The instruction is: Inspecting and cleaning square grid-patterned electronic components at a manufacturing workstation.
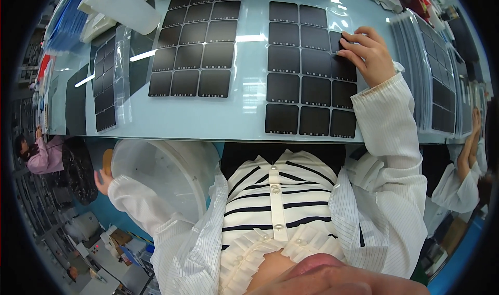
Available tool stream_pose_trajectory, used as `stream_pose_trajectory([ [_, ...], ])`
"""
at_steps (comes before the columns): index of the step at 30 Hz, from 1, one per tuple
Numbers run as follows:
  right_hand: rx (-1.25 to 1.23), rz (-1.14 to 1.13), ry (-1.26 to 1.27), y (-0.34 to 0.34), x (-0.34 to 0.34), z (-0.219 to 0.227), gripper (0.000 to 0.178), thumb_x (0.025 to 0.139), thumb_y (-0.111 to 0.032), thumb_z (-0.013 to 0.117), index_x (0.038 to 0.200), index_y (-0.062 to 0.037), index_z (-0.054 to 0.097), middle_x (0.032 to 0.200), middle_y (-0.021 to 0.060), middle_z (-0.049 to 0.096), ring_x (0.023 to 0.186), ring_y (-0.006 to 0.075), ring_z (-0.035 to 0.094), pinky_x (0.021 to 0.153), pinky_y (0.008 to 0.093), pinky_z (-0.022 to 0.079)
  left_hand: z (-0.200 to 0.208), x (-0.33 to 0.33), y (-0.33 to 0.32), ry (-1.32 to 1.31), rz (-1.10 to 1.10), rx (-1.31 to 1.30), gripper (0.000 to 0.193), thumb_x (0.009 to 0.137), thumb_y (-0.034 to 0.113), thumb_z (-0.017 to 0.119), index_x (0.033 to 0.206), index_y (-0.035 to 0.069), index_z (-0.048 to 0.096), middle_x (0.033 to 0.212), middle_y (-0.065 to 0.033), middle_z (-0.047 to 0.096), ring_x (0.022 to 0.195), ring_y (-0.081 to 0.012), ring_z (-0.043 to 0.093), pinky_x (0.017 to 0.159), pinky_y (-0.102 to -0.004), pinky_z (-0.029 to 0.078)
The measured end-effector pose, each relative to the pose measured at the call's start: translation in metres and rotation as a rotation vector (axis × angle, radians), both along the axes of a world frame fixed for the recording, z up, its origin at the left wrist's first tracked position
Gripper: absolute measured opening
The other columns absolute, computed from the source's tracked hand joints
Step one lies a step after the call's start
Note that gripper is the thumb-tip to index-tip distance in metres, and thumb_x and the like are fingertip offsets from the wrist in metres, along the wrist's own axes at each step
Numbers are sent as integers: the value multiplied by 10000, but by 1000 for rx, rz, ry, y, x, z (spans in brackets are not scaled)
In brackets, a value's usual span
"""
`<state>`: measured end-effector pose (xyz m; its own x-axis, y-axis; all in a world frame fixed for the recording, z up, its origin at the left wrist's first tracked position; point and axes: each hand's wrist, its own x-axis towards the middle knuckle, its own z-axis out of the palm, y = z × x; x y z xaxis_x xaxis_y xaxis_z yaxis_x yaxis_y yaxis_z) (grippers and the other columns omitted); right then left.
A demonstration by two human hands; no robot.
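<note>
My right hand [368,54] is over the right-hand group of black square pieces [283,62], which lie in rows on the table. Its fingers are closed on a black square piece [336,42] at the upper end of the right column, which they partly cover. My left hand [103,182] hangs below the table edge, left of a large translucent white bin [195,183]. Its fingers look apart and it appears to hold nothing. A tan oval thing [107,158] shows right beside it; I cannot make out what it is.
A second group of black squares [188,56] lies left of centre. Stacked clear sheets with black squares [434,61] stand at the right. A translucent container [122,6] and blue sheets [67,16] are at the far left. Another person [46,152] is at the left edge.
</note>
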<state>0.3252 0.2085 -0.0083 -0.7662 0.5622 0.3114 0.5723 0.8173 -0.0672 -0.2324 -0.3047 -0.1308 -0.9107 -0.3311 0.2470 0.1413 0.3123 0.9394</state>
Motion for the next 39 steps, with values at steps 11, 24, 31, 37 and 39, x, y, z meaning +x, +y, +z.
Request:
stream_pose_trajectory([
  [11, 32, 213, 265, -53, -38, 66, 423, 746, -83, 688, 1142, 10, 572, 1161, 168, 579, 1078, 307, 547, 936, 359, 400, 111, 138, 166, 471, -517, -392, 138, 853, 38, 586, 982, 20, 634, 1008, -62, 595, 911, -123, 564, 724, -236, 485],
  [24, -32, 951, 47, -188, -323, 23, 279, 760, -171, 662, 982, -20, 584, 1016, 91, 591, 964, 214, 581, 758, 298, 511, 83, 146, 148, 211, -328, -395, 174, 793, 225, 682, 821, 54, 680, 802, -8, 614, 734, -95, 540, 598, -225, 408],
  [31, 224, 951, -23, -202, -369, 3, 134, 737, -122, 612, 837, -34, 619, 792, 39, 600, 809, 181, 616, 659, 286, 514, 87, 155, 157, -106, -465, -177, 307, 828, 326, 648, 767, 27, 679, 551, 19, 517, 539, -93, 433, 516, -262, 356],
  [37, -112, 918, 115, -192, -351, 19, 124, 724, -170, 643, 814, -85, 659, 845, 27, 623, 843, 175, 595, 682, 323, 511, 101, 141, 158, -434, -600, 66, 362, 831, 370, 644, 744, 18, 662, 527, 19, 499, 455, -28, 363, 433, -204, 253],
  [39, -222, 904, 77, -188, -345, 33, 169, 729, -200, 654, 851, -85, 660, 876, 27, 629, 874, 183, 586, 708, 338, 505, 103, 142, 161, -371, -662, 96, 304, 823, 307, 670, 753, 12, 651, 540, 20, 508, 459, -34, 370, 438, -200, 261],
])
